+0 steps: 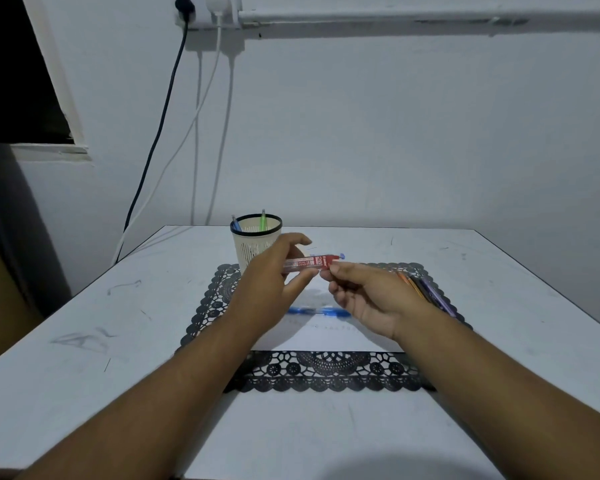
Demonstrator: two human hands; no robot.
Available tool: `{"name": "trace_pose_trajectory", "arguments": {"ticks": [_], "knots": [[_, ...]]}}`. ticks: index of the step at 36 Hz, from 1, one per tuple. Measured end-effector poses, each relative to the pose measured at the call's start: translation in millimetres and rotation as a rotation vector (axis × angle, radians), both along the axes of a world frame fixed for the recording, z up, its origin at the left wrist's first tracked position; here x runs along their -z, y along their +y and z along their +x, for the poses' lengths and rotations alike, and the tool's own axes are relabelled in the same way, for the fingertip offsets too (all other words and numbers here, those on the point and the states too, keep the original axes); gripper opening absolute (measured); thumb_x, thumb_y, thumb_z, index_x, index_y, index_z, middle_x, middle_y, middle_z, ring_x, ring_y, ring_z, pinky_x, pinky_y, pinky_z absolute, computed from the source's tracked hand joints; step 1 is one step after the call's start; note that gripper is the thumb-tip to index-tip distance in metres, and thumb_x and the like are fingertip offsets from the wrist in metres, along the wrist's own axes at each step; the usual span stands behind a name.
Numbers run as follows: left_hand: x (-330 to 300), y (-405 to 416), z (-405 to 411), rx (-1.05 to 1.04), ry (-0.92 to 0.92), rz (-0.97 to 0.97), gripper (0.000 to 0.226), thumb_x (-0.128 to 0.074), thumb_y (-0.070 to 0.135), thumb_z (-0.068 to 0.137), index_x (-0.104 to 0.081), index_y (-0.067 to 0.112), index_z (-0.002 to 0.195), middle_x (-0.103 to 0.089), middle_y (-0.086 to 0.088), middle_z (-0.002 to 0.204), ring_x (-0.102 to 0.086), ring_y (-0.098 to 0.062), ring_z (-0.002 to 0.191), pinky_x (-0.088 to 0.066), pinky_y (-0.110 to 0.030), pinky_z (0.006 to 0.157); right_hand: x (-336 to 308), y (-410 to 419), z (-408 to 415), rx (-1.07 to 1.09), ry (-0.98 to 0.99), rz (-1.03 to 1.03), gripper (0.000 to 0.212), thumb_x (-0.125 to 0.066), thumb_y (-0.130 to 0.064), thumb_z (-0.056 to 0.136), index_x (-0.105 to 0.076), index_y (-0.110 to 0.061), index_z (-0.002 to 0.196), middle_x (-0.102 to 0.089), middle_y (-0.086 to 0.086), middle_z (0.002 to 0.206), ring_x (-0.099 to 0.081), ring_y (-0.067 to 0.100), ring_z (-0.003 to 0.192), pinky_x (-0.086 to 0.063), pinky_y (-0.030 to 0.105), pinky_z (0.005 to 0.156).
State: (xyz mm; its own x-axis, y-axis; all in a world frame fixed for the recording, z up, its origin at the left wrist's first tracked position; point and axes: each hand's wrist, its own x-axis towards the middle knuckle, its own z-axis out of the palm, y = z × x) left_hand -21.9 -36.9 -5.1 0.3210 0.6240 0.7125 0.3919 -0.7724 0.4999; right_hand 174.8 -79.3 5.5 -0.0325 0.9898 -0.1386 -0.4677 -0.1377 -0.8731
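Two hands hold one red lead tube (309, 263) level in the air, above the white paper (326, 337). The left hand (267, 289) reaches in from the left, and its grip clamps the clear barrel between thumb and fingers. The right hand (371, 299) is palm up, and its grip pinches the red end. A blue pen (312, 311) lies on the paper directly below. The mesh cup (253, 244) stands just behind the left hand. Loose pens (426, 289) lie near the right wrist. The surface (118, 341) extends well beyond the black mat (326, 372) on both sides.
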Motion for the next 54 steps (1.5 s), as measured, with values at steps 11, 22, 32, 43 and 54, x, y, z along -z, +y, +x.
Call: {"name": "trace_pose_trajectory", "arguments": {"ticks": [11, 22, 32, 43, 54], "knots": [[-1, -1, 1, 0.088, -0.138, -0.143, 0.014, -0.079, 0.026, 0.092, -0.069, 0.034, 0.098, -0.073, 0.016, 0.089, -0.067, -0.015, 0.074, -0.053, -0.029, 0.062, -1, -2, -6, 0.005, 0.108, -0.044, 0.011, -0.065, -0.003, 0.099, -0.069, 0.004, 0.106, -0.076, 0.017, 0.086, -0.066, 0.015, 0.059, -0.057, 0.021, 0.053], [-5, -7, 3, 0.209, -0.232, -0.197, 0.017, -0.077, 0.040, 0.087, -0.067, 0.034, 0.099, -0.072, 0.001, 0.088, -0.065, -0.033, 0.079, -0.057, -0.050, 0.071, -1, -3, -7, -0.112, 0.161, -0.135, 0.008, -0.068, 0.001, 0.091, -0.073, 0.005, 0.094, -0.073, 0.015, 0.082, -0.065, 0.014, 0.059, -0.058, 0.019, 0.052], [-6, -9, 5, 0.212, -0.182, -0.178, 0.012, -0.075, 0.031, 0.091, -0.069, 0.031, 0.102, -0.076, 0.004, 0.087, -0.067, -0.036, 0.078, -0.055, -0.053, 0.069, 1, -3, -8, -0.147, 0.237, -0.182, 0.013, -0.060, -0.003, 0.101, -0.070, 0.006, 0.102, -0.073, 0.016, 0.090, -0.065, 0.016, 0.061, -0.058, 0.021, 0.056], [-8, -11, 3, 0.222, -0.257, -0.188, 0.007, -0.072, 0.026, 0.095, -0.068, 0.026, 0.101, -0.073, 0.008, 0.089, -0.067, -0.012, 0.079, -0.054, -0.031, 0.068, 2, -3, -10, -0.163, 0.232, -0.126, 0.023, -0.073, -0.006, 0.081, -0.074, 0.007, 0.099, -0.075, 0.018, 0.090, -0.070, 0.019, 0.061, -0.062, 0.024, 0.058], [-6, -12, 5, 0.239, -0.264, -0.228, 0.008, -0.069, 0.022, 0.097, -0.066, 0.029, 0.099, -0.069, 0.000, 0.085, -0.063, -0.029, 0.078, -0.052, -0.039, 0.068, 5, -2, -9, -0.179, 0.206, -0.108, 0.025, -0.073, -0.005, 0.080, -0.074, 0.007, 0.102, -0.075, 0.018, 0.089, -0.069, 0.019, 0.061, -0.061, 0.024, 0.060]]}}
